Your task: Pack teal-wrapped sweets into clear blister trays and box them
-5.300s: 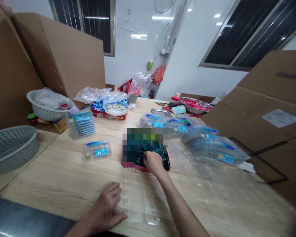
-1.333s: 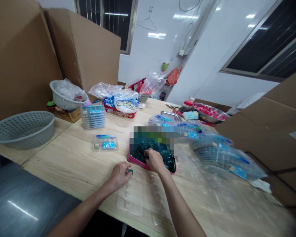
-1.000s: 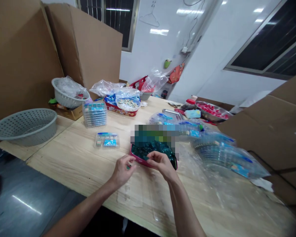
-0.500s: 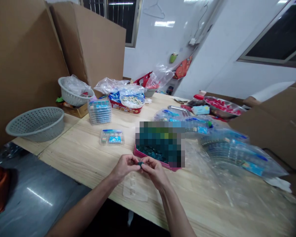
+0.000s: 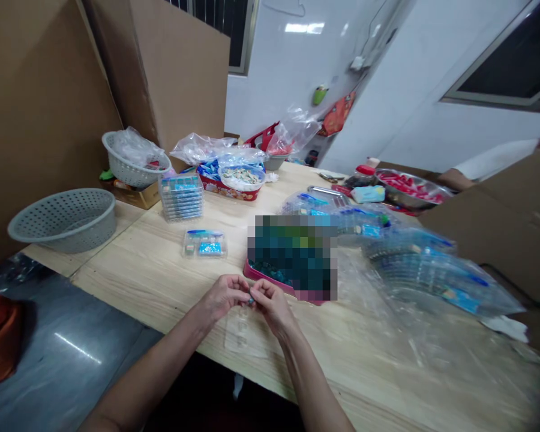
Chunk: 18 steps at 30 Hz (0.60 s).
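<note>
My left hand (image 5: pixel 225 295) and my right hand (image 5: pixel 270 305) meet at their fingertips, pinching a small dark bluish piece (image 5: pixel 251 298) between them. Its exact kind is too small to make out. Under the hands lies a clear plastic tray (image 5: pixel 252 342), partly covered by them. Just beyond, a pink-rimmed box (image 5: pixel 270 282) holds many small dark teal pieces; most of it is blurred out. A filled clear tray (image 5: pixel 204 245) with a blue pen and a blue packet sits farther up the table, left of the box.
Stacked clear trays (image 5: pixel 182 198) stand at the back left, near a grey perforated basket (image 5: pixel 65 221). Bagged rows of trays (image 5: pixel 414 264) spread over the right side. A red patterned tin (image 5: pixel 231 191) and a metal bowl of pink-red pieces (image 5: pixel 407 189) are at the back.
My hands have shifted slightly left, and the small piece has turned between the fingertips, now showing a lighter bluish side. The view has tilted slightly downward.
</note>
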Motion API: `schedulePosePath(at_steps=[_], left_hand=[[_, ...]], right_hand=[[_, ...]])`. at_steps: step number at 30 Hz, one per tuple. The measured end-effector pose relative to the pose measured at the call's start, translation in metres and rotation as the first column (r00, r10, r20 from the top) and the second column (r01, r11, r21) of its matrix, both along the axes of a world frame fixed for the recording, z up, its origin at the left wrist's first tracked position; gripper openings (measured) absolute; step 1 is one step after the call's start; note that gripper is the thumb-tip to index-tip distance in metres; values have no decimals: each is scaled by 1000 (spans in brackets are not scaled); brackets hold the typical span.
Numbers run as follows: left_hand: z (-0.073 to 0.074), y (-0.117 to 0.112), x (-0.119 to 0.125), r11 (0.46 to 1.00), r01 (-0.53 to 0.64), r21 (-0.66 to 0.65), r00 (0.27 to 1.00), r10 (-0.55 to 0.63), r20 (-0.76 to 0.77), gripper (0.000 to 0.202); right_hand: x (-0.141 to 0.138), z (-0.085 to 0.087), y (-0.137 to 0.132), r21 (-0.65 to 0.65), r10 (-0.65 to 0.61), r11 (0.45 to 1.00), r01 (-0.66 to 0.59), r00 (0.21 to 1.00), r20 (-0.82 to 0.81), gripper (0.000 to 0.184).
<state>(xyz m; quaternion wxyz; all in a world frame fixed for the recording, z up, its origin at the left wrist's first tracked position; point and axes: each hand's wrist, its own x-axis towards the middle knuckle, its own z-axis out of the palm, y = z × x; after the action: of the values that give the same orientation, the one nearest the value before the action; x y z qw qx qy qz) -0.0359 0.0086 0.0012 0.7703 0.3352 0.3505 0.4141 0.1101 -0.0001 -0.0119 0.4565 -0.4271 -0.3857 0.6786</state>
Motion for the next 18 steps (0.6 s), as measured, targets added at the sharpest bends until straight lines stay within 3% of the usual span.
schedulePosePath(at_steps=[4,9,18], left_hand=[[-5,2,-4,1000,5,-25,996,-8,-86,21],[-16,2,-5,998,-27,60,954,43,-298,16],[-23,5,-5,993,12,120,939,30,-344,15]], right_hand=[[-2,-5,3,16,0,1000,-1,997,76,39],[-3,-12,4,74,20,997,-37,975,219,44],[-1,-18,5,68,39,996,-61,958,284,44]])
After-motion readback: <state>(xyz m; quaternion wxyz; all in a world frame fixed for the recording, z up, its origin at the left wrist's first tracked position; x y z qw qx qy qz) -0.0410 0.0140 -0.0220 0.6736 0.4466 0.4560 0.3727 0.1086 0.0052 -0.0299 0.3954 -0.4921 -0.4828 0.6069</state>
